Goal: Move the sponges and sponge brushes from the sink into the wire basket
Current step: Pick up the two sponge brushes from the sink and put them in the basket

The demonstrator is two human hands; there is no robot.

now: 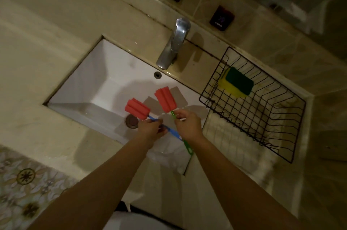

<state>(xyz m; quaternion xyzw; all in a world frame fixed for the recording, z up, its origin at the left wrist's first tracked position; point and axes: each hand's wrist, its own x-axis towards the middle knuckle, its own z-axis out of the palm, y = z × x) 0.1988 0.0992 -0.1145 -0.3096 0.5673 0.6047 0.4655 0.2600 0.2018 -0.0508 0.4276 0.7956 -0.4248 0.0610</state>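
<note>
While each hand's grip holds a sponge brush, left hand [153,129] blue-handled [138,109], right hand [187,123] green-handled [166,102], both must next swing right into the wire basket [277,132]

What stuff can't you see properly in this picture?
- Blue brush handle: its middle hides under the left hand, head view.
- Green brush handle: partly behind the right hand.
- Yellow-green sponges in the wire basket: stacked, count unclear.
- Sink: near part hidden by arms.

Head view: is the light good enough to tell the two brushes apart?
Head view is dim and yellowish with wide-angle bending, yet the blue-handled brush in the left hand and green-handled brush in the right hand stay distinct; shadows fall across the sink.
</note>
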